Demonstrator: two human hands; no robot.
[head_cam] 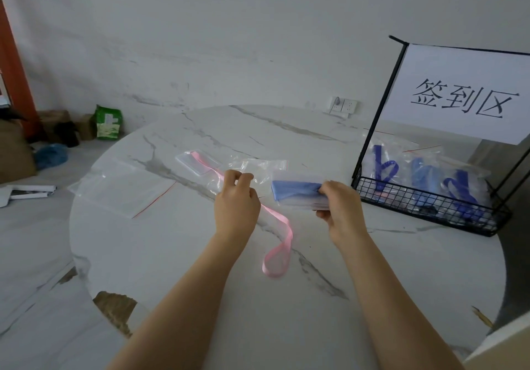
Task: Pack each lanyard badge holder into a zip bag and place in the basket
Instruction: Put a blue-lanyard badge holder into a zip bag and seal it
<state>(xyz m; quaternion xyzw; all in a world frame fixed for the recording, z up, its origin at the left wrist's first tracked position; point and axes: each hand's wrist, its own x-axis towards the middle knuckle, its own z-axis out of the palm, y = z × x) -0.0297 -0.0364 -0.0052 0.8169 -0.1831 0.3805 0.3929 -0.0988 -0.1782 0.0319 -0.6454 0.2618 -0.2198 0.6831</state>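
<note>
Both forearms are extended over the round marble bench [172, 255], whose near half is left bare. A clear zip bag [258, 168] is pinched at its mouth by the left hand [236, 197], grip closed on the plastic. A folded blue lanyard badge holder [295, 191] is clamped in the right hand [338, 203] just beside that mouth — not yet inside. A pink lanyard badge holder [200, 164] lies beyond the hands, its ribbon trailing toward the near edge. Spare zip bags [120, 189] lie flat at the left edge. At the right edge stands a black wire basket [430, 206] holding bagged blue lanyards; its sign [464, 94] reads "签到区".
</note>
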